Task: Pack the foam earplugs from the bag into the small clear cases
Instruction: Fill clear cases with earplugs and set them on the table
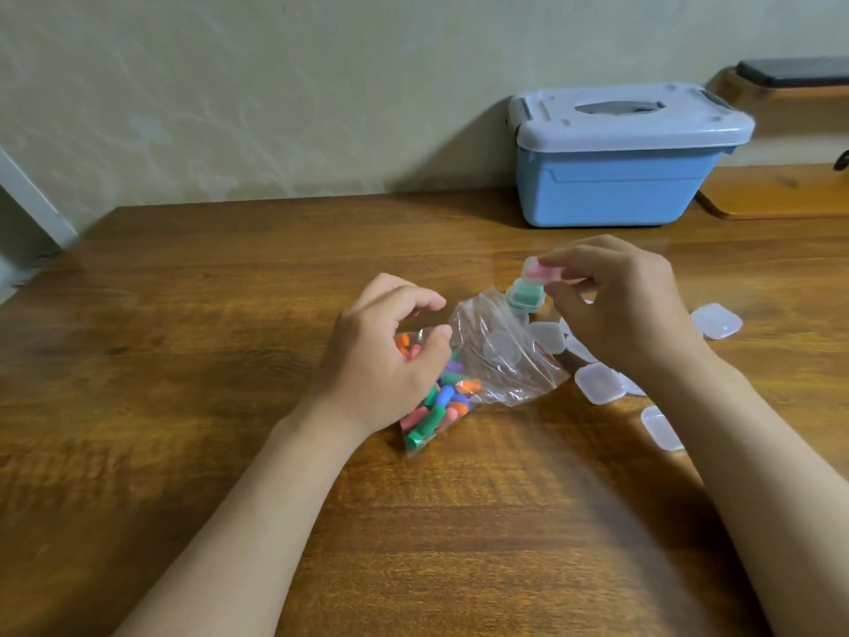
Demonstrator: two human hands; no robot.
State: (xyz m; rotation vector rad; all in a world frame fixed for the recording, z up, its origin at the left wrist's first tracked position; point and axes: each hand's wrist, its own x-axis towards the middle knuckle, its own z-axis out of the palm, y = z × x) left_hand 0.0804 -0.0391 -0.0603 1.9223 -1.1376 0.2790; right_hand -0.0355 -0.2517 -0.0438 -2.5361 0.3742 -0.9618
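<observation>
Wooden worktop (183,360), blue box (615,181) at the back. Bag (500,360) of earplugs (441,402) lies in the middle, left grip (381,356) resting on it, loosely curled (pinching nothing). Right grip (629,305) pinches a pink-filled case (537,271) just above a green-filled case (523,296); empty cases (599,383) beside.

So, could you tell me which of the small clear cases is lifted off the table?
The pink-filled case, pinched by the right hand; the green-filled case sits just below it and the empty cases lie on the table.
</observation>
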